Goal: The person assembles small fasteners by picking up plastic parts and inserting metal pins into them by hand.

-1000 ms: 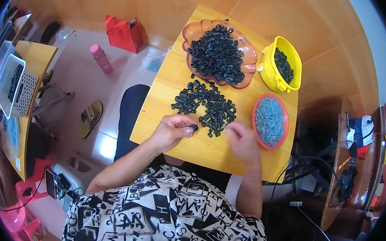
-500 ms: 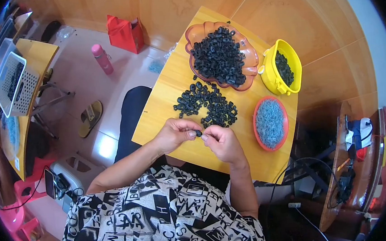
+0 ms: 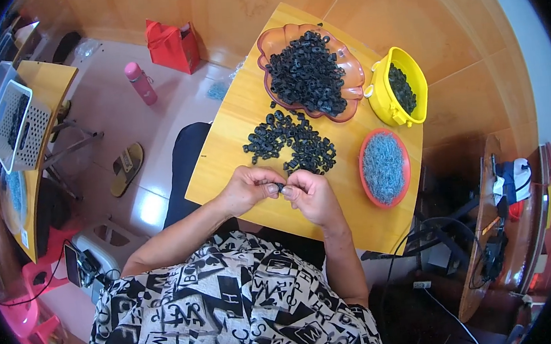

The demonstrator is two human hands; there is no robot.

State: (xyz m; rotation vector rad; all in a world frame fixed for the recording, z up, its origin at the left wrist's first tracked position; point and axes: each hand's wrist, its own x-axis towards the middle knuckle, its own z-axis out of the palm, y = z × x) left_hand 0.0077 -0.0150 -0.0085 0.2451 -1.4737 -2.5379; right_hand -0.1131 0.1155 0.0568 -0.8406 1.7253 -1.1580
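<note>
Over the near edge of the table my left hand pinches a small black plastic part between thumb and fingertips. My right hand is closed too, its thumb and forefinger pressed against the part's other side. The fingers hide most of it, and anything smaller between them cannot be made out. Just beyond my hands lies a loose pile of similar black parts. Farther back, an amber scalloped tray carries a large heap of them. To the right, a red oval bowl is full of fine blue-grey pieces.
A yellow bucket with black parts inside stands at the table's right edge. On the floor to the left are a pink bottle, a red bag and a slipper. A white basket sits on another table, beside another person's arm.
My hands have come slightly closer together, the right fingertips now tighter against the small black part. The whole view has shifted a little; the piles and containers look the same.
</note>
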